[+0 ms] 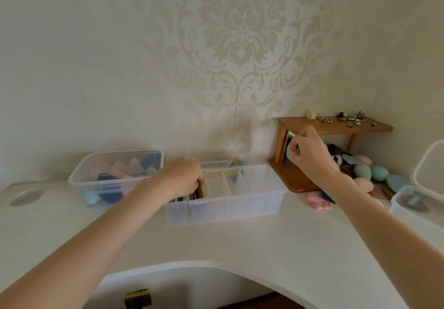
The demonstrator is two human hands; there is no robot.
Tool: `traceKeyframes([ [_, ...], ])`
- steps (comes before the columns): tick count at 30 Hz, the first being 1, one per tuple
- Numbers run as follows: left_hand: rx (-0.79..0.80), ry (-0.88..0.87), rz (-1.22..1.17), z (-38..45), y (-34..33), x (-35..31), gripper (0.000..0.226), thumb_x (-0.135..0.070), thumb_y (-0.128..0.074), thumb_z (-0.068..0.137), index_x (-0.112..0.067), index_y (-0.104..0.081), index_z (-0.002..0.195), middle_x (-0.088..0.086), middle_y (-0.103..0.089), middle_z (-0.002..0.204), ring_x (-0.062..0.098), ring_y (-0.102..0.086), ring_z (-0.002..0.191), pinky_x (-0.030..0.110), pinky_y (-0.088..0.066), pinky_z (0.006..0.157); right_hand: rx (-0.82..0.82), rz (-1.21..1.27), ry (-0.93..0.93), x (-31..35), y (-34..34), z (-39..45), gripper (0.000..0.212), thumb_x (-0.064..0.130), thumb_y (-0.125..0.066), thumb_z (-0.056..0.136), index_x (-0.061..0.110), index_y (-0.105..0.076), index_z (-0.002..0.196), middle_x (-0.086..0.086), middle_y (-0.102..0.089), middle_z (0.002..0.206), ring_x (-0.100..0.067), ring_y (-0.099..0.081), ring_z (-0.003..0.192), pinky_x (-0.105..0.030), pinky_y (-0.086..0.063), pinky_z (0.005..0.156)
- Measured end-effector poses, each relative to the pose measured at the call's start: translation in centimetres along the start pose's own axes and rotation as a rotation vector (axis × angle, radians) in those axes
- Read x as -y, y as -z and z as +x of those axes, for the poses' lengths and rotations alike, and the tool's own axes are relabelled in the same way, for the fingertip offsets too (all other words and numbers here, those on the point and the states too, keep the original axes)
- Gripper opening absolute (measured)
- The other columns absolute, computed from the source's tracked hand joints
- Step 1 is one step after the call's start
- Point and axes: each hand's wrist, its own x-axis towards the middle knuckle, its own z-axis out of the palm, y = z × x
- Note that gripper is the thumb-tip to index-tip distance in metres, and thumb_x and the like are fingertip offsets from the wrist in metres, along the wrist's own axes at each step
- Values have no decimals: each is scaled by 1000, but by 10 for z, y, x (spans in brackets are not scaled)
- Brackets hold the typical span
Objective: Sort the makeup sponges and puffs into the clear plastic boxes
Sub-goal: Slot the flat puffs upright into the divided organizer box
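A clear divided box [240, 203] stands in the middle of the white desk. My left hand [185, 176] reaches into its left compartments, fingers curled down among flat puffs; what it grips is hidden. My right hand [310, 152] is raised in front of the wooden shelf and pinches a pale blue puff [290, 151]. A heap of loose sponges and puffs [367, 171] in green, pink and blue lies under and beside the shelf. A pink puff [318, 202] lies on the desk. The left clear box [79, 176] holds several wedge sponges.
A small wooden shelf [336, 126] with trinkets on top stands at the wall on the right. A third clear box [408, 203] with its lid [427, 162] leaning up sits at the far right. The desk's curved front edge [216, 264] is near me.
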Motion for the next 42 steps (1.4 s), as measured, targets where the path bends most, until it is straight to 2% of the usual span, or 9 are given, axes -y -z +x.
traceKeyframes([
  [5,107,25,-87,-1,6,7,23,-18,-47,86,-20,-53,64,2,-51,66,16,-47,59,25,-41,60,-18,378,32,85,21,-13,15,3,-57,87,6,-68,97,-1,-56,87,2,-48,62,6,-39,54],
  [10,94,69,-55,-6,1,5,14,-26,-58,81,-18,-70,78,-4,-61,82,18,-56,92,34,-53,87,44,495,81,145,-6,-37,16,5,-59,84,4,-72,93,-6,-61,102,-12,-59,73,-7,-44,60],
  [14,55,127,-71,-5,1,1,28,-20,-54,82,-19,-45,55,-2,-52,66,17,-54,75,23,-42,65,50,519,121,157,-19,-51,15,7,-60,86,1,-72,93,-8,-55,110,-14,-55,77,-11,-45,69],
  [21,24,70,-110,-9,7,-1,5,-16,-57,84,-13,-54,83,-1,-53,77,16,-51,80,16,-32,54,154,367,266,158,-25,-57,22,4,-52,90,2,-68,105,-12,-54,112,-20,-54,81,-24,-45,74],
  [25,-11,30,-117,-11,7,0,13,-16,-61,82,-14,-48,78,2,-54,86,16,-49,83,22,-33,59,268,259,311,158,-35,-54,28,3,-48,91,5,-65,114,-12,-63,114,-27,-56,106,-32,-45,91],
  [28,17,29,-162,-9,8,4,30,-17,-64,82,-24,-40,66,-6,-48,77,16,-48,83,18,-33,57,286,153,322,152,-44,-52,32,7,-44,92,12,-60,120,-11,-68,108,-29,-52,109,-38,-41,97],
  [31,90,19,-198,-8,14,5,21,-21,-66,80,-25,-48,71,-5,-55,86,16,-53,88,22,-39,69,327,226,280,149,-48,-48,34,6,-42,91,12,-61,118,-10,-71,105,-31,-60,104,-43,-45,96],
  [38,97,41,-181,-5,9,-1,26,-23,-66,81,-16,-60,106,-2,-58,93,16,-53,84,24,-42,70,315,463,227,131,-23,-45,29,3,-50,90,12,-67,112,0,-69,115,-11,-60,109,-16,-41,97],
  [42,125,72,-178,2,15,0,29,-20,-65,82,-15,-62,110,-2,-59,97,15,-56,85,25,-43,72,158,389,-36,82,8,-24,26,7,-45,95,11,-66,110,3,-66,109,-5,-55,90,-9,-39,77],
])
